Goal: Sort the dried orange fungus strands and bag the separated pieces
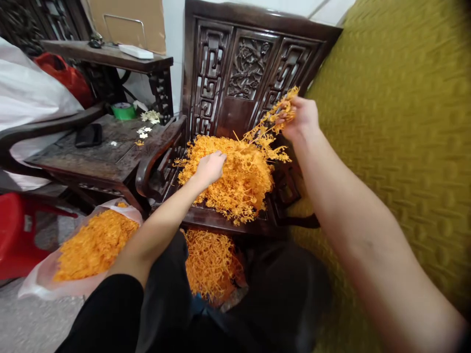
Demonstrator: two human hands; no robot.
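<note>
A large heap of orange, branched, plastic-looking flower sprigs [235,181] lies on the seat of a dark carved wooden chair [245,105]. My right hand [303,117] is raised above the heap's right side. Its fingers are closed on a bunch of the orange sprigs [274,115], whose lower ends reach down to the heap. My left hand [211,167] rests at the heap's left part with its fingers curled together. Whatever is between those fingertips is too hidden to make out.
At the lower left stands a translucent bag [40,279] full of small orange pieces [97,242]. Thin orange stems [209,262] fill a container below the chair. Green tape [123,111] and a black wallet-like item [88,135] lie on a wooden seat. A yellow-green padded surface [397,122] borders the right.
</note>
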